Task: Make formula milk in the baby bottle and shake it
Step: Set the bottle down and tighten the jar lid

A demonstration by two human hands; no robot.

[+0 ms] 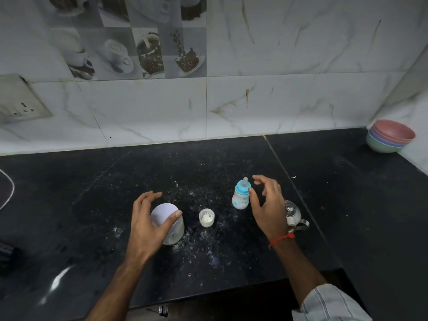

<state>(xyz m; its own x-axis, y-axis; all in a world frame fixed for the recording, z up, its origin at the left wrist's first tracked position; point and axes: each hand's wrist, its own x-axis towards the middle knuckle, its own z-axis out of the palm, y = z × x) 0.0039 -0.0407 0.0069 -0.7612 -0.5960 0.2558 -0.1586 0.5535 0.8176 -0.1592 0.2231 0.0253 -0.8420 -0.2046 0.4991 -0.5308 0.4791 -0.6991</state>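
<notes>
A small baby bottle (240, 198) with a blue collar and clear teat stands upright on the black counter (115, 181). My right hand (268, 205) hovers just right of it, fingers spread, thumb close to the collar, holding nothing. A clear jar with a white lid (172, 223) stands at centre left. My left hand (148, 223) curls around its lid, thumb on the right rim and fingers arched over the left side. Between jar and bottle sits a small white cup (206, 217) with white powder in it.
A small steel kettle (293, 214) stands behind my right wrist. Stacked coloured bowls (390, 137) sit in the far right corner. Powder is scattered on the counter around the cup. A wall socket (20, 103) is at the left, a white cord (9, 188) below it.
</notes>
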